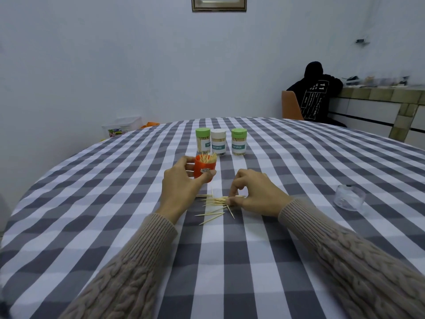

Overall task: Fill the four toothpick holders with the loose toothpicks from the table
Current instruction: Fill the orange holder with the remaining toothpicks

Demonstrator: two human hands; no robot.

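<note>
- One round worktop (119, 203) fills the view, under a grey-and-white checked cloth; a pale wall stands behind its far edge, with a framed picture (219, 3) high up.
- Past the far right edge a person in a dark hooded top (315, 93) sits on an orange chair (291, 107), leaning on a tiled counter (379, 95).
- Off the far left edge stands a clear tub (123, 126).
- Three capped holders stand in a row toward the far edge, all packed with toothpicks: green (202, 140), white (218, 142), green (239, 141).
- The orange holder (204, 168), uncapped, stands just nearer than that row, toothpicks sticking out of its top.
- The left hand (181, 180) grips the orange holder, fingers and thumb curled round it.
- Loose toothpicks (216, 203) lie scattered near the middle, below the orange holder.
- The right hand (257, 192) pinches some of these against the cloth with thumb and fingertips.
- A clear cap (349, 198) sits alone toward the right edge.
</note>
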